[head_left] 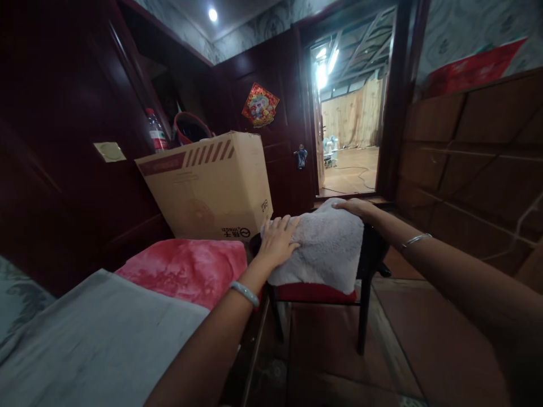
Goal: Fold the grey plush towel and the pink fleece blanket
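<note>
Pale blue-grey, a broad smooth cloth [97,339] spreads at the near left, with a rumpled crimson-pink plush fabric [186,265] just beyond it. Next comes the left hand [278,243], palm down, its fingers apart and resting on the left part of a light grey, fluffy-pile cloth [324,246]. From those fingers this cloth stretches rightward and away to the right hand [358,208], which is at its upper right corner; whether those fingers are clamped on the edge or only laid over it, I cannot tell. The left hand is the nearer to the wearer. The fluffy piece is draped over a black-framed chair [362,322], its lower edge pointing toward the wearer above the red seat [314,293]; nearly as wide as deep, it shows no clear long axis. Farther off stand a brown cardboard box [199,192] and a dark red door [275,152].
</note>
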A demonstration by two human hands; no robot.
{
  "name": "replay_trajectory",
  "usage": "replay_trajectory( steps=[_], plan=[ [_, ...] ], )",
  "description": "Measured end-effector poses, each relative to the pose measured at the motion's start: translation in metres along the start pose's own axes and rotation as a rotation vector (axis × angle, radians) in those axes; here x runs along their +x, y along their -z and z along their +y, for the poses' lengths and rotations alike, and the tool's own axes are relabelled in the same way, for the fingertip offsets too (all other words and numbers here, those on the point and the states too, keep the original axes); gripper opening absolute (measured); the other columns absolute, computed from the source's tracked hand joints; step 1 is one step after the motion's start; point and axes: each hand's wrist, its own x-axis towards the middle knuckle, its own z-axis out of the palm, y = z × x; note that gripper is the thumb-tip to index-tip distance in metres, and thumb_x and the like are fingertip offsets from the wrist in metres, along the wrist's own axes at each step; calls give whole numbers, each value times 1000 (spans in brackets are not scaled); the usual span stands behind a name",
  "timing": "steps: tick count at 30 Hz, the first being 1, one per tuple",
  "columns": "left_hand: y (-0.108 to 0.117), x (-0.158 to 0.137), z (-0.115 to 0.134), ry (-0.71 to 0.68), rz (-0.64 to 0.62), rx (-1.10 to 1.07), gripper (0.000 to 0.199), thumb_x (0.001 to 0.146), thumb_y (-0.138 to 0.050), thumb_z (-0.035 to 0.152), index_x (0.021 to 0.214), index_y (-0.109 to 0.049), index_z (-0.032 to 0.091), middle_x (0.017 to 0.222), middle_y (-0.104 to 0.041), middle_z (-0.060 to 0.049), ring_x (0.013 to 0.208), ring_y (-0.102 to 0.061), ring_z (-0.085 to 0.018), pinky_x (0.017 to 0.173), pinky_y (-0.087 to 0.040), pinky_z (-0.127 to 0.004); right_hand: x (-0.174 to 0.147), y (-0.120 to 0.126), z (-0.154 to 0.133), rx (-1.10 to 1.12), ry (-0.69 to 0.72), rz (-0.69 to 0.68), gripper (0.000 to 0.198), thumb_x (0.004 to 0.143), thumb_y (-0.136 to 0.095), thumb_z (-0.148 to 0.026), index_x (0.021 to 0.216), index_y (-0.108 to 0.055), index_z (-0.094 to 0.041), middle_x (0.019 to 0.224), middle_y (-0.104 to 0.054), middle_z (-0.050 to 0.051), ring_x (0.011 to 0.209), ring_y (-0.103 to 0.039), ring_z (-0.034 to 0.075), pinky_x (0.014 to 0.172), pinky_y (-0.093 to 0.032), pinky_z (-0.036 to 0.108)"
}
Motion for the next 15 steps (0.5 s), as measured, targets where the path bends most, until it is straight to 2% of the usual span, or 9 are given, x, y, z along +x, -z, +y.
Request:
replay_trajectory(
  steps=[2,4,6,8,9,11,15],
  plan=[
    [-5,-2,2,40,48,34,71,93,-62,40,156,-35,23,158,-43,-13,141,-41,-34,119,-30,-54,1,8,1,-208,-87,-27,40,89,-62,-49,68,-68,-16,73,-70,15,74,-70,29,72,-56,43],
    [-3,0,2,41,50,43,70,93,-62,42,155,-36,24,155,-45,-12,137,-44,-34,116,-33,-53,-4,14,-3,-367,-54,7,45,95,-51,-50,88,-73,-12,92,-73,21,94,-70,35,87,-53,48],
    [0,3,3,26,35,39,70,92,-63,42,155,-35,25,152,-48,-12,133,-47,-32,114,-35,-52,-17,16,-8,-452,115,55,51,96,-48,-52,115,-71,-12,119,-70,23,116,-64,38,99,-48,53],
    [2,6,3,27,29,39,71,92,-64,43,154,-36,24,148,-52,-12,129,-50,-32,112,-37,-53,-36,12,-11,-514,397,41,62,92,-54,-61,138,-61,-19,142,-59,19,133,-52,39,108,-41,55],
    [2,7,3,32,31,41,71,91,-64,43,154,-37,23,146,-53,-13,128,-51,-33,111,-37,-53,-47,9,-11,-558,544,8,69,88,-57,-66,143,-56,-24,147,-56,16,136,-49,39,110,-39,56],
    [0,9,1,33,42,39,72,90,-66,44,153,-39,22,144,-54,-13,127,-51,-34,110,-38,-54,-63,2,-11,-647,733,-78,81,81,-62,-75,147,-53,-28,144,-58,14,133,-51,41,107,-41,56],
    [-3,12,-10,29,41,-13,77,85,-71,53,149,-43,22,140,-58,-14,128,-52,-33,110,-39,-50,-71,-1,-10,-785,763,-161,89,78,-61,-80,146,-53,-22,123,-67,17,106,-65,36,84,-51,43]
  ],
)
